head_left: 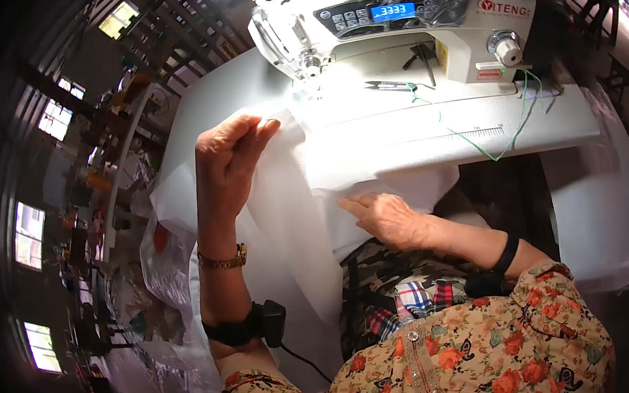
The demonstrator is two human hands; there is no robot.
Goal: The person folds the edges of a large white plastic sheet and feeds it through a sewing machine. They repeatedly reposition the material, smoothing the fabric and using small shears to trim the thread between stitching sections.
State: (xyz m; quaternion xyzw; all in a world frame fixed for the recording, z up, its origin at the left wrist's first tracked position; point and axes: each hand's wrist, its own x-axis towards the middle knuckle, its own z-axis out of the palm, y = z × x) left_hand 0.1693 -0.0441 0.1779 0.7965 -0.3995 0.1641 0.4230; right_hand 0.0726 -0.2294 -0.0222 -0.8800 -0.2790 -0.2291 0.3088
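Observation:
White fabric (284, 199) hangs over the front of the sewing table and down across my lap. My left hand (231, 155) is raised at the table's front left, its thumb and fingers pinching the fabric's upper edge. Lower and to the right, my right hand (389, 220) rests against the cloth, fingers bent toward it; their tips press on the fabric, and a fold seems held there. Just beyond the left hand stands a white sewing machine (395, 10) with a lit display, its needle area (309, 64) in bright glare.
Thread snips (389, 85) and a dark small tool (423, 61) lie on the machine bed. A green thread (492, 156) trails over the table's front edge. Clear plastic sheeting (163, 272) hangs at the left. More white material (603, 206) drapes at the right.

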